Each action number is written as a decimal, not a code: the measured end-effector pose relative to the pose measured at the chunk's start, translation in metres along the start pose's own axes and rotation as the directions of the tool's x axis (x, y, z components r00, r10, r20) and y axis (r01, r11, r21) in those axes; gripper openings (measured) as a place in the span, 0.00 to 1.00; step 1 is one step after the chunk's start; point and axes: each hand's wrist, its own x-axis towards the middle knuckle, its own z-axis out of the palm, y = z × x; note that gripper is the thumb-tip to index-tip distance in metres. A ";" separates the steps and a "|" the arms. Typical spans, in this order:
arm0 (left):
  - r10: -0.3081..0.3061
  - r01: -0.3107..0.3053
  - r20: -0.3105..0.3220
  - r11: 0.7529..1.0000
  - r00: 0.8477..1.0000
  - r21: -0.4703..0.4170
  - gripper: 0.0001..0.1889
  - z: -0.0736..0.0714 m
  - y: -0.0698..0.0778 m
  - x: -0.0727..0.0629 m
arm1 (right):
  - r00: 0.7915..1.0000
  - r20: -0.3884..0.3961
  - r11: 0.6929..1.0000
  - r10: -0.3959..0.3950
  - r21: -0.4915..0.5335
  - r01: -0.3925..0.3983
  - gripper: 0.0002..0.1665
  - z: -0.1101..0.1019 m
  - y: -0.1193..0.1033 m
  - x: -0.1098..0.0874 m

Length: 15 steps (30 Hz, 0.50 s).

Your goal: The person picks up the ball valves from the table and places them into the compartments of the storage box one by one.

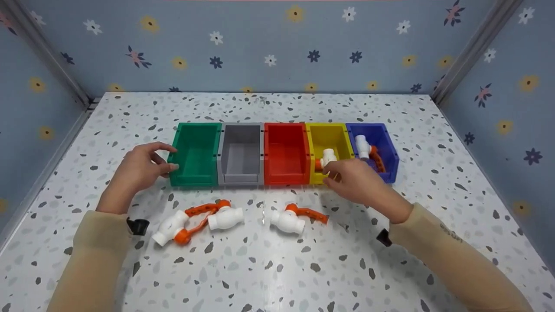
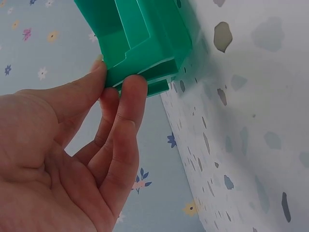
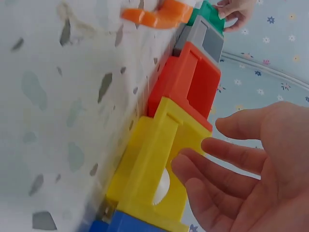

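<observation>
My left hand [image 1: 141,167] pinches the left edge of the green bin [image 1: 194,180], thumb on one side and fingertips on the other, as the left wrist view shows. At the yellow bin [image 3: 140,179], my right hand [image 1: 357,180] hovers over the front rim with loosely bent fingers and nothing between them. A white ball valve [image 1: 329,155] with an orange handle lies inside that bin, partly covered by the right hand in the head view. Another white valve [image 1: 362,147] with an orange handle lies in the blue bin [image 1: 392,173].
A grey bin [image 1: 240,178] and a red bin [image 1: 286,178] stand in the row between green and yellow. On the speckled table in front lie three more valves: one at left [image 1: 171,227], one beside it [image 1: 226,218], one nearer the middle [image 1: 287,222]. Flowered panels enclose the table.
</observation>
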 end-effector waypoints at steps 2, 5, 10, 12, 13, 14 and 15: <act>-0.002 0.002 -0.001 1.000 1.000 0.002 0.24 0.000 0.000 0.000 | 0.999 -0.004 0.999 -0.054 0.004 0.054 0.11 0.004 -0.004 -0.002; -0.006 0.006 -0.001 1.000 1.000 0.004 0.24 0.000 0.000 0.000 | 0.991 -0.002 0.991 -0.135 0.016 0.135 0.09 0.010 -0.010 -0.005; -0.011 0.011 -0.003 1.000 1.000 0.005 0.24 0.001 0.001 0.000 | 0.962 0.058 0.962 -0.268 0.071 0.264 0.11 0.016 -0.020 -0.007; -0.015 0.015 -0.002 1.000 1.000 0.003 0.24 0.001 0.001 0.000 | 0.940 0.086 0.940 -0.330 0.121 0.318 0.11 0.018 -0.023 -0.007; -0.018 0.018 -0.001 1.000 1.000 0.002 0.24 0.001 0.001 0.000 | 0.928 0.099 0.928 -0.359 0.148 0.343 0.11 0.019 -0.024 -0.007; -0.020 0.020 0.001 1.000 1.000 0.001 0.24 0.000 0.001 0.000 | 0.915 0.112 0.914 -0.387 0.175 0.366 0.12 0.021 -0.025 -0.006; -0.022 0.022 0.002 1.000 1.000 -0.002 0.24 0.000 0.002 0.000 | 0.901 0.121 0.900 -0.417 0.195 0.391 0.13 0.022 -0.027 -0.006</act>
